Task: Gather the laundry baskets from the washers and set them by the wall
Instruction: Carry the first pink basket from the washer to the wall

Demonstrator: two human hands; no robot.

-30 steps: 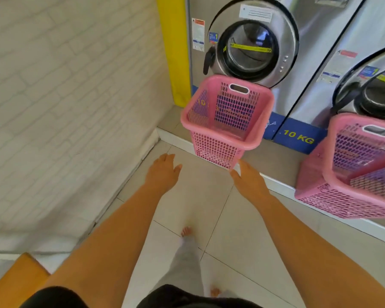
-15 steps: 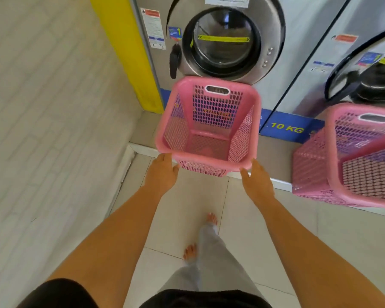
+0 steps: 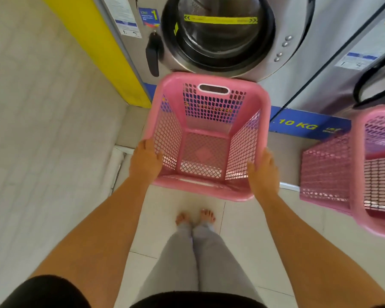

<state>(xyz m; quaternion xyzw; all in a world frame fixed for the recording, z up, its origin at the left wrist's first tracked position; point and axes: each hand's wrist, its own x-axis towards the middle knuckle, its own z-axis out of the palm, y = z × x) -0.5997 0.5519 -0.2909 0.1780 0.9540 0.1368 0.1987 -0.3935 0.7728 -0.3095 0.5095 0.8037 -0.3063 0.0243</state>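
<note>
Head view: you've got the pink basket by its side rims in front of the first washer. Your left hand is wrapped over the left rim, thumb inside against the mesh; your right hand clamps the right rim the same way. Both grips are closed on the basket, fingers curled under the rim and out of sight. The basket is empty and tipped with its mouth toward you; its far rim is just below the washer door. You can't tell if its base is touching the step under the machines or is already lifted.

Progress, as a judgement: early. This basket is only just in hand, not yet at the wall to your left. A second pink basket sits at the next washer, well apart from your hands, untouched. So nothing is delivered that you can see; two baskets at least are left.

Writing: "10 KG" in yellow on the blue strip at the machine base. A big yellow "1" on the blue sticker left of the door. The yellow band across the door glass has arrows; its text is too small to read. The white label and the basket's faint print are unreadable.
</note>
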